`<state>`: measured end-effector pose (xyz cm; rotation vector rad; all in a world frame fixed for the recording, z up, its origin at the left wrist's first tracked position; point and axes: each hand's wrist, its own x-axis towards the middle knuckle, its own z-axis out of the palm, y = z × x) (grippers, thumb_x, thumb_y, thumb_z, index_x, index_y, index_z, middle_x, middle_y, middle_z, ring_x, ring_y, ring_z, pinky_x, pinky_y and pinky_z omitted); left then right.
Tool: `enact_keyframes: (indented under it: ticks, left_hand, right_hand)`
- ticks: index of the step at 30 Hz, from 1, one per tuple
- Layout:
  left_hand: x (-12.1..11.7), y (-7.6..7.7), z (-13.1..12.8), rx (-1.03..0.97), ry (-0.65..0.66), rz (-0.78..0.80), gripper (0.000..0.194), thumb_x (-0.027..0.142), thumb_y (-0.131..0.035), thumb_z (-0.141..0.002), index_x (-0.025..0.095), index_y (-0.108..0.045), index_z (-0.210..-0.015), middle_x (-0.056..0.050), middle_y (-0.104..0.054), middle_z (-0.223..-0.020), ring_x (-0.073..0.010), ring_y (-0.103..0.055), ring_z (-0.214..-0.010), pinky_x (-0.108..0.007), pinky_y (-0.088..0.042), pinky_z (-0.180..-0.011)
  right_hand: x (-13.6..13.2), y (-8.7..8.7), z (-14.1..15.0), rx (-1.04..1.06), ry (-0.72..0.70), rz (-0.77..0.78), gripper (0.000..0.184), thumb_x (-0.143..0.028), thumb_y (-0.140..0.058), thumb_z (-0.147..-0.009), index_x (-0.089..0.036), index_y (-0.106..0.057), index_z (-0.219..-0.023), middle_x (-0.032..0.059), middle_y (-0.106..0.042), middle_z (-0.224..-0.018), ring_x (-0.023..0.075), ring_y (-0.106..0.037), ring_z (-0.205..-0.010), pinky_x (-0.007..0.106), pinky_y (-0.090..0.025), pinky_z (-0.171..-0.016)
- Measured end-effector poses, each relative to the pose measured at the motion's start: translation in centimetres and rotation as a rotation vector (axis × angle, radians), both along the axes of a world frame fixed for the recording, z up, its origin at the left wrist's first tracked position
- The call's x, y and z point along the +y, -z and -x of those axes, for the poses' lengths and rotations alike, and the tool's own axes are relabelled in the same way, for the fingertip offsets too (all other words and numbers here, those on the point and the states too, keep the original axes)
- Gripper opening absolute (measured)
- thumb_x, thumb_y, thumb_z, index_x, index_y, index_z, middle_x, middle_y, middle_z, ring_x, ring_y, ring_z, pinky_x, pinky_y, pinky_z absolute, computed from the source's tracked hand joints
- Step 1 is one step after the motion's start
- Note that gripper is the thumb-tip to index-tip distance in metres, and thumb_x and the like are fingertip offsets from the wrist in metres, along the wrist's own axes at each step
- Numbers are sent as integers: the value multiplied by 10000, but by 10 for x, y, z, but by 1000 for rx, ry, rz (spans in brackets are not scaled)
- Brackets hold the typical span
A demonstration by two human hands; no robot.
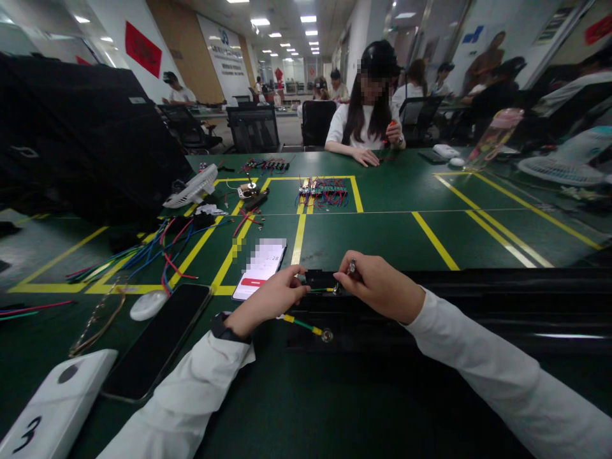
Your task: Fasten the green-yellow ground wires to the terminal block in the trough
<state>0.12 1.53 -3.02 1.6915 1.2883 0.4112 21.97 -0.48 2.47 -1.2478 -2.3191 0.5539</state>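
My left hand pinches a green-and-yellow wire against the end of a long black rail that runs off to the right. That wire ends in a metal ring terminal lying on the rail's lower part. My right hand is closed round a small screwdriver, its tip down at the rail's end beside the left fingers. A dark watch sits on my left wrist.
A lit phone and a dark phone lie to the left, with a white box, a white oval object and loose coloured wires. Wired terminal blocks sit farther back. A person sits across the green table.
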Motion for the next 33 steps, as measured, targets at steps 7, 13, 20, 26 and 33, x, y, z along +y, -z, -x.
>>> enact_keyframes:
  ticks: [7, 13, 20, 26, 33]
  left_hand:
    - [2, 4, 1, 4, -11, 1, 418, 333, -526, -754, 172, -461, -1134, 24, -543, -636, -135, -506, -528, -234, -371, -477]
    - [0, 4, 4, 5, -6, -9, 403, 327, -523, -759, 177, -465, -1129, 26, -543, -637, -137, -515, -541, -243, -383, -503]
    - [0, 3, 4, 14, -10, -16, 411, 334, -528, -757, 177, -463, -1131, 25, -546, -634, -145, -528, -558, -248, -392, -521]
    - [1, -2, 0, 20, -11, -10, 416, 323, -524, -756, 176, -463, -1141, 29, -540, -619, -148, -525, -551, -245, -383, -504]
    - [1, -5, -4, 19, -14, 4, 384, 306, -521, -756, 169, -472, -1111, 25, -541, -639, -134, -508, -536, -233, -373, -488]
  right_hand:
    - [2, -5, -5, -20, -87, 78, 92, -228, -458, -862, -175, -533, -850, 1, -574, -713, 116, -502, -621, 232, -351, -590]
    - [3, -13, -12, 15, -127, 105, 95, -219, -468, -857, -174, -547, -826, -2, -568, -715, 117, -502, -635, 231, -356, -594]
    - [5, -16, -14, 80, 14, -13, 208, -373, -497, -853, -170, -516, -811, -11, -548, -625, 112, -499, -550, 219, -329, -528]
    - [3, -6, -5, 33, 30, -52, 247, -406, -511, -845, -179, -483, -749, -21, -527, -590, 118, -496, -532, 223, -298, -517]
    - [1, 1, 0, 30, 73, -60, 256, -412, -489, -858, -189, -451, -739, -21, -530, -583, 119, -489, -514, 219, -266, -496]
